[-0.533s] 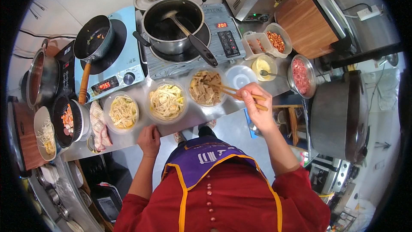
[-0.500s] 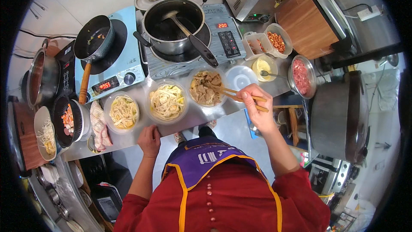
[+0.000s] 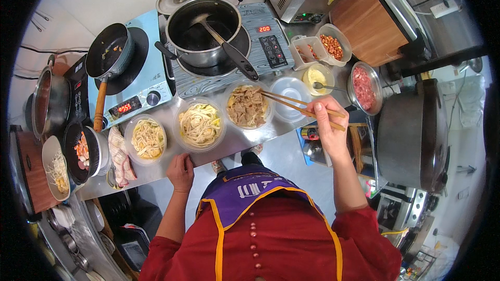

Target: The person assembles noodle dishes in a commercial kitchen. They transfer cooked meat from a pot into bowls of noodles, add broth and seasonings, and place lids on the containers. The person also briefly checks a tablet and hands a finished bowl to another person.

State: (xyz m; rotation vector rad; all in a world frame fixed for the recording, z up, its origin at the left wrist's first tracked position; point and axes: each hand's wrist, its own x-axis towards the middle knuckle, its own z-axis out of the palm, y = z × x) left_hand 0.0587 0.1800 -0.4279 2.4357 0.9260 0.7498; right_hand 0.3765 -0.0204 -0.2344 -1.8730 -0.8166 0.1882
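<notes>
My right hand (image 3: 329,125) grips a pair of wooden chopsticks (image 3: 302,102). Their tips are slightly apart at the right rim of a clear round tub, and no food shows between them. Brown sliced meat (image 3: 246,106) covers the top of that tub. Just left of it, a second clear tub holds pale noodles (image 3: 200,125) with some greens. Further left is a third tub of noodles (image 3: 148,138). At the counter's front edge rests my left hand (image 3: 180,172), fingers curled in, holding nothing visible.
Behind the tubs, a black-handled pot (image 3: 203,31) with a ladle sits on an induction cooker; a frying pan (image 3: 109,49) sits left. A clear round plastic piece (image 3: 286,86), yellow paste (image 3: 316,77), peanuts (image 3: 331,46) and a bowl of pink meat (image 3: 364,88) stand right.
My right hand has moved right, drawing the chopstick tips from the middle of the meat to the tub's right rim. The meat lies more spread out. My left hand stays at the counter edge.
</notes>
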